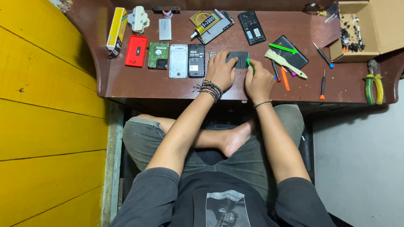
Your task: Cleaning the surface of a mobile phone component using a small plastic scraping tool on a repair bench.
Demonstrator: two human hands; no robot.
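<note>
Head view looks straight down on my brown desk (pixel 336 84) and my crossed legs below it. My left hand (pixel 221 71) lies flat on a dark, opened phone (pixel 237 59) near the middle of the desk, fingers spread and pressing on its left half, closed around nothing. My right hand (pixel 259 80) sits just beside it, at the phone's right end, its fingers curled around a thin green tool (pixel 249 64) whose tip touches the phone's edge.

To the left of the phone, in a row, lie another dark opened phone (pixel 196 60), a white phone shell (pixel 178 61), a green hard-drive board (pixel 158 55) and a red phone cover (pixel 136 51). Behind these sit a yellow box (pixel 116 31), a tube of glue (pixel 205 23) and a black phone back (pixel 251 27). To the right of my right hand lie an orange pry stick (pixel 285 79), a cream-coloured brush-like tool (pixel 285 63) resting against a black phone (pixel 290 52) with a green stick across it, a blue-tipped screwdriver (pixel 324 55) and an orange-tipped screwdriver (pixel 322 85). Green-handled pliers (pixel 373 84) lie near the desk's far right edge, below an open cardboard box (pixel 370 29) with small dark parts inside. A yellow wooden wall (pixel 46 117) runs along my left.
</note>
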